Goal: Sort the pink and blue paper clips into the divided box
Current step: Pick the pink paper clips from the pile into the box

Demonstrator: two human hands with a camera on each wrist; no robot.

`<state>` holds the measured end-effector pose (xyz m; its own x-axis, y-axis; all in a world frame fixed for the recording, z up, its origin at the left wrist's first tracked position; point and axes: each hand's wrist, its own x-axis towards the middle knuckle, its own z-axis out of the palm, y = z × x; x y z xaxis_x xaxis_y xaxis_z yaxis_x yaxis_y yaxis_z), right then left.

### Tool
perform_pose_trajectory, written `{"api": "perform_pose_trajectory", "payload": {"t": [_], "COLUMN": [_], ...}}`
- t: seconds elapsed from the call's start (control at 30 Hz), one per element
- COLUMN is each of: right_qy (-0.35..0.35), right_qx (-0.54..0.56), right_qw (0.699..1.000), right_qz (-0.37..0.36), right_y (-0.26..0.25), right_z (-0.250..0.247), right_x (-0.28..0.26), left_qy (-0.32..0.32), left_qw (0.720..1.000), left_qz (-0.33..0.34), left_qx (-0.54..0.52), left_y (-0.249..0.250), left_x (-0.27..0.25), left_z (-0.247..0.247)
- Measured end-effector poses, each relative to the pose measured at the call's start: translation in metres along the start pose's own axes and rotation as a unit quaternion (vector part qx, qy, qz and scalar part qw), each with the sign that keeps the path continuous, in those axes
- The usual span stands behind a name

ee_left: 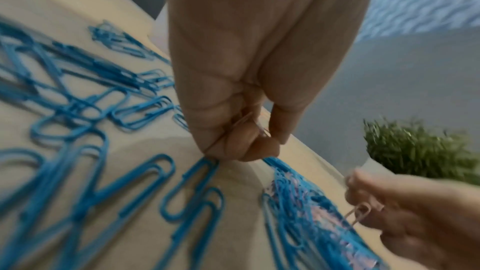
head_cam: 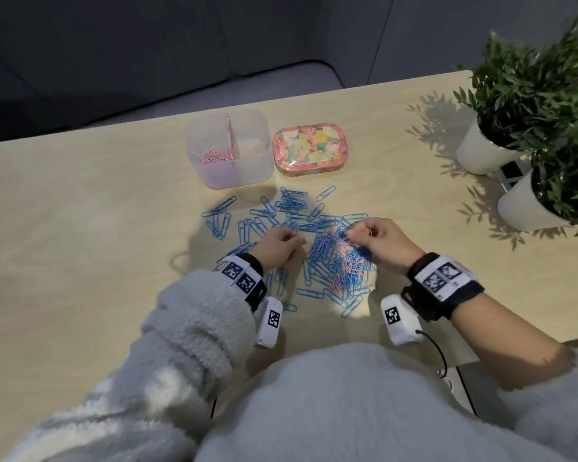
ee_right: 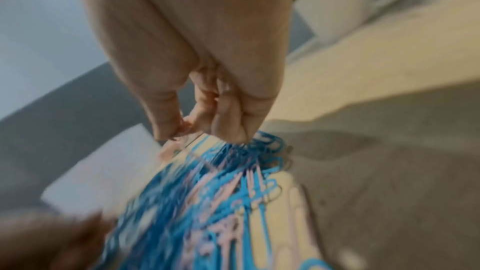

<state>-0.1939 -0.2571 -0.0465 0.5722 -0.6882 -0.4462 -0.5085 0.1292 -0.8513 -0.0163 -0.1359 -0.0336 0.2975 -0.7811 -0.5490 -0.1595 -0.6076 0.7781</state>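
Observation:
A clear divided box (head_cam: 227, 151) stands at the table's far middle, with pink clips (head_cam: 214, 156) in its left compartment; the right one looks empty. Blue clips (head_cam: 291, 208) lie scattered in front of it, and a denser mixed pile of blue and pink clips (head_cam: 341, 265) lies between my hands. My left hand (head_cam: 281, 243) has curled fingers that hold pink clips (ee_left: 250, 125) just left of the pile. My right hand (head_cam: 377, 238) pinches a pink clip (ee_left: 359, 214) above the pile's far right edge; the right wrist view shows its fingertips (ee_right: 182, 128) close over the pile (ee_right: 221, 192).
A floral tin (head_cam: 309, 151) sits right of the box. Two potted plants in white pots (head_cam: 481, 151) (head_cam: 528, 205) stand at the table's right edge. The table's far edge (head_cam: 80, 135) runs behind the box. Bare wood lies to the left.

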Motion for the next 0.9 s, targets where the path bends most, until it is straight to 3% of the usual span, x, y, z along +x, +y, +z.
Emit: {"api": "perform_pose_trajectory", "payload": {"t": [0.13, 0.23, 0.3, 0.37, 0.4, 0.47, 0.53, 0.77, 0.9], "right_qy": [-0.028, -0.023, -0.01, 0.009, 0.005, -0.018, -0.011, -0.022, -0.023], "right_qx": [0.301, 0.342, 0.256, 0.055, -0.071, -0.305, -0.43, -0.488, -0.515], "right_qw": [0.949, 0.934, 0.963, 0.998, 0.997, 0.948, 0.898, 0.865, 0.849], "right_qz": [0.092, 0.099, 0.081, 0.007, -0.043, -0.092, -0.093, -0.113, -0.114], "right_y": [-0.015, -0.02, -0.02, -0.017, -0.015, -0.013, -0.016, -0.018, -0.016], "right_z": [-0.014, -0.014, -0.009, -0.002, 0.001, 0.005, 0.006, 0.004, 0.008], "right_x": [-0.006, -0.006, -0.004, 0.0, 0.001, 0.004, 0.004, -0.002, -0.005], "left_qy": [0.031, 0.044, 0.051, 0.047, 0.046, 0.046, 0.05, 0.089, 0.055], "left_qw": [0.983, 0.967, 0.958, 0.952, 0.949, 0.944, 0.941, 0.932, 0.931], "left_qz": [0.05, 0.079, 0.087, 0.087, 0.091, 0.093, 0.088, 0.117, 0.105], "left_qx": [0.175, 0.237, 0.267, 0.29, 0.3, 0.314, 0.323, 0.331, 0.344], "left_y": [-0.007, -0.007, -0.007, -0.007, -0.007, -0.007, -0.009, -0.019, -0.016], "left_x": [0.005, 0.004, 0.005, 0.004, 0.004, 0.002, 0.001, -0.003, 0.0], "left_z": [0.004, 0.012, 0.016, 0.018, 0.018, 0.017, 0.014, 0.009, 0.008]}}
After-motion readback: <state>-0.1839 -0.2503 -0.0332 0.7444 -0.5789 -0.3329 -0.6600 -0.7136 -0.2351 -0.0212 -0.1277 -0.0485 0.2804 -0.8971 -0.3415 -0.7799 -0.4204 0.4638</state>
